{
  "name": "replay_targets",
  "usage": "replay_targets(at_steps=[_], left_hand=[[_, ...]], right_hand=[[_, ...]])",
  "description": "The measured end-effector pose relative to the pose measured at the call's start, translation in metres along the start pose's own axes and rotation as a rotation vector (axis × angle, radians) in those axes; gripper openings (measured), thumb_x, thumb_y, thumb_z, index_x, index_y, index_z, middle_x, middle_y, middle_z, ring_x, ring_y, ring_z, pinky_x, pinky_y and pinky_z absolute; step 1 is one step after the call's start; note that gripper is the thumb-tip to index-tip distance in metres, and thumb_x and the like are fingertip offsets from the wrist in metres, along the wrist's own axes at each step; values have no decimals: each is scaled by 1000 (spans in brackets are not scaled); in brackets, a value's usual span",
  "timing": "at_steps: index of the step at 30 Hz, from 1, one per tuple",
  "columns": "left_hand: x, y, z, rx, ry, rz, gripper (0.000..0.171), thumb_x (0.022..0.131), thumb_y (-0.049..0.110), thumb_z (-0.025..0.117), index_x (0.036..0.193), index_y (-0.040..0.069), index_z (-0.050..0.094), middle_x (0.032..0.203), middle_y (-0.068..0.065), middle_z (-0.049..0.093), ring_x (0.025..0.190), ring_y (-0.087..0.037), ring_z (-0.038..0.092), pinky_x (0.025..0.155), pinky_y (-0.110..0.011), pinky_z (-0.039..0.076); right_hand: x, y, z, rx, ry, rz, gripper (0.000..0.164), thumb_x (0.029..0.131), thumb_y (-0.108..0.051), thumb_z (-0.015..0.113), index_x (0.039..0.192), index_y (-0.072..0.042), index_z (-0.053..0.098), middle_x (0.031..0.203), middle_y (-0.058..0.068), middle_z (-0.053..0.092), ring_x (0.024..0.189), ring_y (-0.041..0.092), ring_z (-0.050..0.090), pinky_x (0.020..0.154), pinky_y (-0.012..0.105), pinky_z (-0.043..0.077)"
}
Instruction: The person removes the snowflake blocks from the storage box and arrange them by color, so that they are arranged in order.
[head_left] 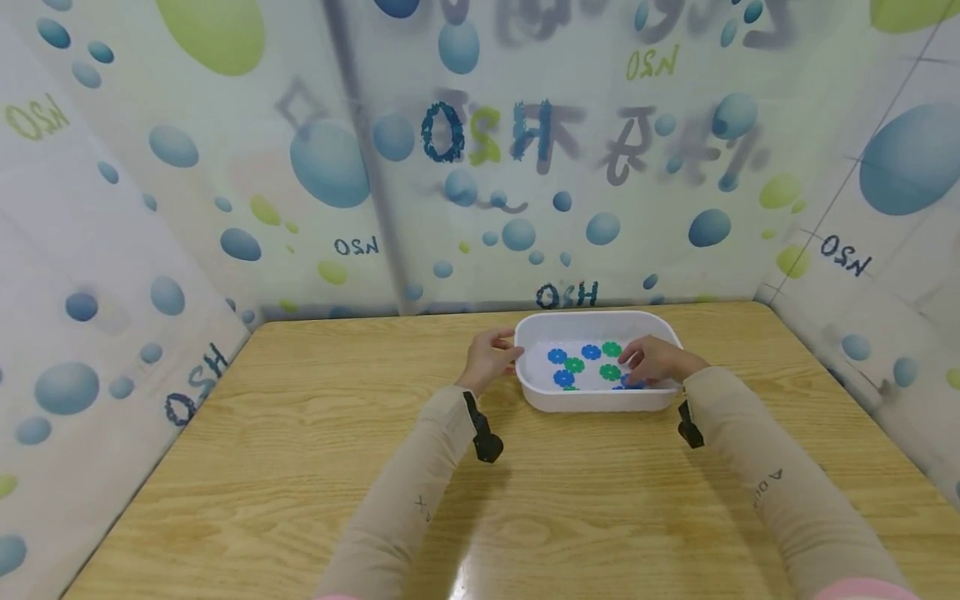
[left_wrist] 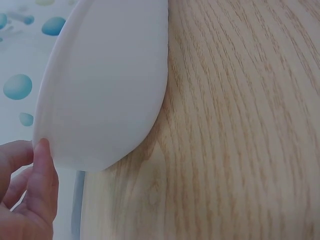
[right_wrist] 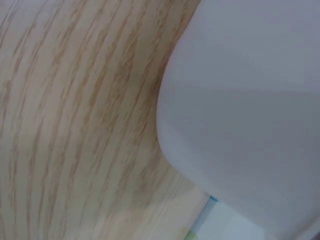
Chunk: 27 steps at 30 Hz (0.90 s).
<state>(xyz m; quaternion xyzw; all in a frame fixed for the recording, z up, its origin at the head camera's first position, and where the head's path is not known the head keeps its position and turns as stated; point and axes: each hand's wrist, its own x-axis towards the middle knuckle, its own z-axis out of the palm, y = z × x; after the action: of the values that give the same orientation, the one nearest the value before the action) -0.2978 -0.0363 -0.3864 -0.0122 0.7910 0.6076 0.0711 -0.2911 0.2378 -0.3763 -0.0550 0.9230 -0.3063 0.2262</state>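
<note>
A white plastic tub [head_left: 592,402] stands on the wooden table, with several blue and green flower-shaped pieces lying on its floor. Among them are a blue piece [head_left: 557,356] and a green piece [head_left: 611,372]. My left hand [head_left: 491,360] pinches the tub's left rim; in the left wrist view the thumb [left_wrist: 44,150] presses the outside of the wall. Reaching over the right side, my right hand [head_left: 654,359] is inside the tub with loosely bent fingers, low over a blue piece [head_left: 632,382] that it partly covers. The right wrist view shows only the tub's outer wall [right_wrist: 240,120].
The wooden table [head_left: 315,450] runs back to a wall covering [head_left: 315,250] printed with blue and green dots. Similar covering closes in the left and right sides. The tub stands close to the table's back edge. Dark wrist cameras [head_left: 486,437] sit below both hands.
</note>
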Motion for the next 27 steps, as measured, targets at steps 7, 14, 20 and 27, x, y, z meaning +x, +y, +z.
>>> replay_targets(at_steps=[7,14,20,27], left_hand=[[0,0,0,3,-6,8,39,81,4,62,119,3,54,94,-13,53,70,-23,61,57,-26,54],[-1,0,-1,5,-8,9,39,82,5,62,119,4,54,93,-12,53,67,-19,60,58,-25,54],[-1,1,0,2,-7,1,39,81,4,62,119,4,54,93,-12,54,66,-19,60,58,-26,54],[-2,3,0,3,-8,-19,39,82,6,62,120,6,54,94,-12,54,73,-22,61,62,-29,54]], right_hand=[[1,1,3,-5,-26,-23,30,78,-6,65,105,3,57,92,12,51,83,22,47,72,29,44],[3,1,5,-3,-32,-33,24,77,-5,66,97,3,57,84,8,50,77,19,46,67,26,41],[3,3,5,2,-39,-46,23,76,-3,66,95,4,56,81,7,49,76,19,45,65,25,42],[3,1,4,-17,-21,-44,23,76,-5,67,93,3,53,82,8,48,78,20,45,66,25,42]])
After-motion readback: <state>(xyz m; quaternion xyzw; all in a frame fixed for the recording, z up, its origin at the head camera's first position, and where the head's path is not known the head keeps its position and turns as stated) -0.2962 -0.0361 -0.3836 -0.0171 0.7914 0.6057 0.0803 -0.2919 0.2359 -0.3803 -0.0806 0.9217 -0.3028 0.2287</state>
